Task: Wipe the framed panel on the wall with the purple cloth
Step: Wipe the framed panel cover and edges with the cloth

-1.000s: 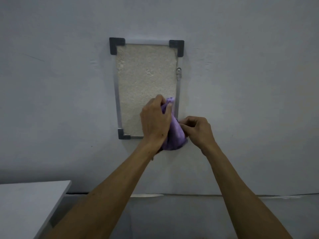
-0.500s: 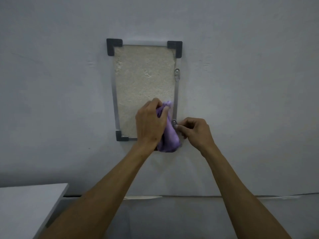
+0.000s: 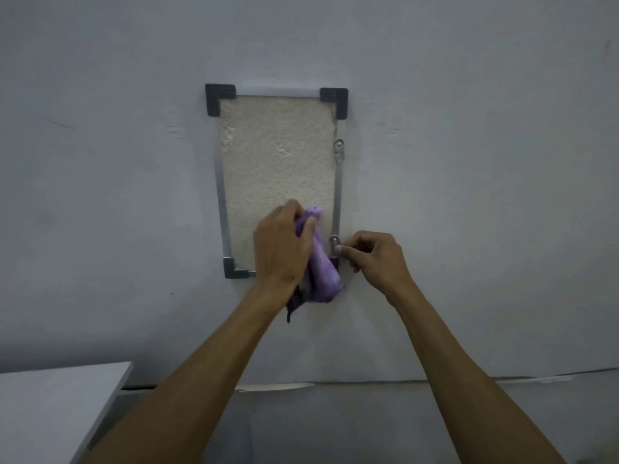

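Note:
The framed panel hangs on the grey wall: a rough cream surface inside a thin metal frame with dark corner pieces. My left hand holds the bunched purple cloth against the panel's lower right part, and the cloth hangs below the frame's bottom edge. My right hand is at the frame's right rail, its fingertips pinched at the lower metal latch. The panel's bottom right corner is hidden behind the cloth.
A second metal latch sits higher on the right rail. A white tabletop corner juts in at the bottom left. A seam runs across the wall below my arms.
The cloth and my left hand shifted slightly left, uncovering the lower latch. My right hand left the cloth's edge and now pinches at that latch.

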The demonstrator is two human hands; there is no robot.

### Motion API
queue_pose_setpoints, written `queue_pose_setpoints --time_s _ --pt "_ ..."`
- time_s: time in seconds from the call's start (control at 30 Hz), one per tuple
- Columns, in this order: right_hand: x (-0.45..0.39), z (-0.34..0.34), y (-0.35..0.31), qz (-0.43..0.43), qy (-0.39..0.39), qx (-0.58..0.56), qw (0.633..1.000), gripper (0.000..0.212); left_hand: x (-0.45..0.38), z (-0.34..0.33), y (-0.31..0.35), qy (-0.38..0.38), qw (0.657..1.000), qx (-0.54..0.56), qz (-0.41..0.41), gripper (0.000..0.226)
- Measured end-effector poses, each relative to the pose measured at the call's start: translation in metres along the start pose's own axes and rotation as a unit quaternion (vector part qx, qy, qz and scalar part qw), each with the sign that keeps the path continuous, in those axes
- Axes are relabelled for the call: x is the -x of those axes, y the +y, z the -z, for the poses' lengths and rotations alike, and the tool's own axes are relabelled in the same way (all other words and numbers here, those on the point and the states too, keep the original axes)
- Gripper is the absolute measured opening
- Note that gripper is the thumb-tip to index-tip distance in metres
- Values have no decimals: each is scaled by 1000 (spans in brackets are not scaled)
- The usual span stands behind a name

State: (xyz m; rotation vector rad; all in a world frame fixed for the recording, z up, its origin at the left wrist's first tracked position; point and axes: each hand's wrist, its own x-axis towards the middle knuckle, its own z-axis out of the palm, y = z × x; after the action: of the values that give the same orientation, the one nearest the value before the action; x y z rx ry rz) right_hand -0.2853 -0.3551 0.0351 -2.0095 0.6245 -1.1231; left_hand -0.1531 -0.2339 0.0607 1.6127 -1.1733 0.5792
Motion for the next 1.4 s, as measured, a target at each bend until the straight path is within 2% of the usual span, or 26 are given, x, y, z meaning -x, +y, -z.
queue_pose_setpoints --time_s 0.07,0.2,0.3,0.37,0.47,0.53,0.6,0.77,0.87,0.97,1.03,1.1,1.27,1.33,1.4 --pt "0 -1 1 -2 1 2 1000 10 0 3 -2 4 1000 -3 -12 15" --pt "-2 -2 1 -8 6 6 1000 13 46 -6 -16 -121 991 -55 -13 16" --pt "-1 0 -2 -8 7 16 1000 12 55 -4 -20 -163 983 -78 -16 25" --pt "1 0 -4 -7 4 24 1000 13 37 3 -11 -139 988 -61 -24 30" --pt "3 0 -6 -13 1 33 999 12 -10 16 4 -55 995 -67 -53 22" --pt "3 -1 -5 -16 2 36 999 11 -30 21 8 -30 994 -74 -79 18" --pt "2 -1 -5 -14 2 41 999 11 -22 20 4 -53 990 -70 -114 15" --pt "1 -2 -5 -1 14 37 999 17 31 16 -23 -195 961 -104 -165 24" --pt "1 -1 -5 0 6 39 999 15 14 20 -20 -184 959 -106 -185 26" --pt "1 0 -3 -2 0 39 999 13 -17 33 -12 -78 978 -80 -178 15" --pt "0 -1 -2 -4 4 35 999 14 -31 41 -14 -46 984 -59 -161 10" --pt "0 -2 -1 -4 6 32 999 14 -25 41 -16 -71 980 -64 -174 10" --pt "1 -3 -3 2 6 43 999 16 8 39 -29 -211 956 -97 -177 26" --pt "1 -1 -4 4 7 43 999 17 6 38 -27 -214 956 -102 -172 25" --pt "2 -1 -5 2 7 42 999 16 -3 40 -21 -166 972 -79 -148 21"
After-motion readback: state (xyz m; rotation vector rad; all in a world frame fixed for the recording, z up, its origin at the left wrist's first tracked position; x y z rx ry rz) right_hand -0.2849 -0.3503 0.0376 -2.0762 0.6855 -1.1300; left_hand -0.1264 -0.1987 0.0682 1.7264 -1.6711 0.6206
